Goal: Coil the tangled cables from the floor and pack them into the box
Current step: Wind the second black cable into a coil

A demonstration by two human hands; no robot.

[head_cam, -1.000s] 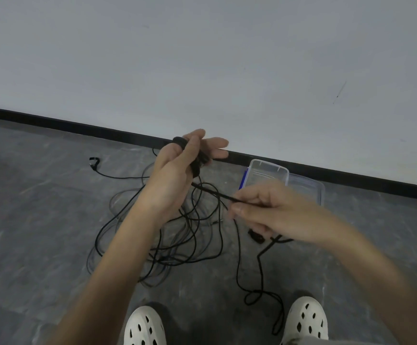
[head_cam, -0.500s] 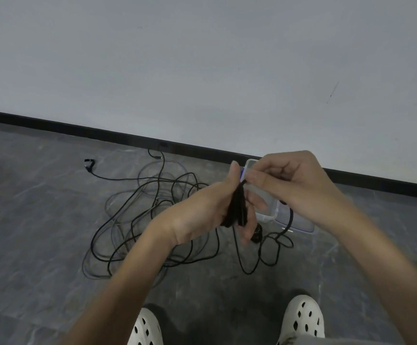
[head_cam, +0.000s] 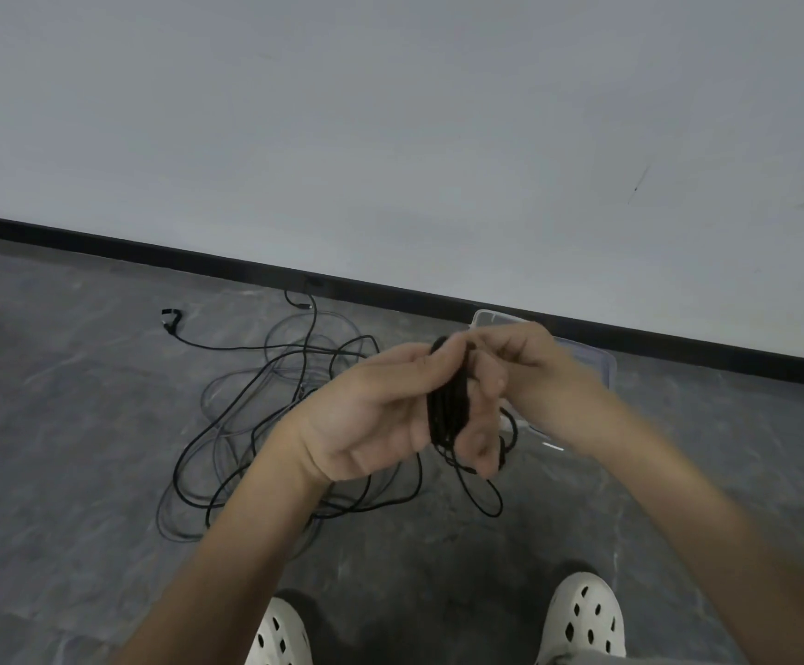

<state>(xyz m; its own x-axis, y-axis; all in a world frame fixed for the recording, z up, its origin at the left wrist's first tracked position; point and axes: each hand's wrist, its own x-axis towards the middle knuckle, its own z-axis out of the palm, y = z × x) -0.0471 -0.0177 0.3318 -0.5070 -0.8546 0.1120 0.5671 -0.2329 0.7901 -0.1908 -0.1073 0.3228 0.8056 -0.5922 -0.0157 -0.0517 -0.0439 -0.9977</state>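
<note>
- Shoes (head_cam: 587, 616): white, perforated, at the near edge on the grey floor (head_cam: 54, 424).
- Left hand (head_cam: 381, 415): raised at centre, gripping the coiled cable (head_cam: 445, 410), a black bundle held upright.
- Right hand (head_cam: 529, 367): just right, fingers curled, pinching the top of the coiled cable; a loose tail hangs below.
- Tangled cables (head_cam: 256, 424): black loops on the floor, left of centre, beyond the hands.
- Box (head_cam: 592, 364): clear plastic, far right by the baseboard (head_cam: 198, 256), mostly hidden behind the right hand.
</note>
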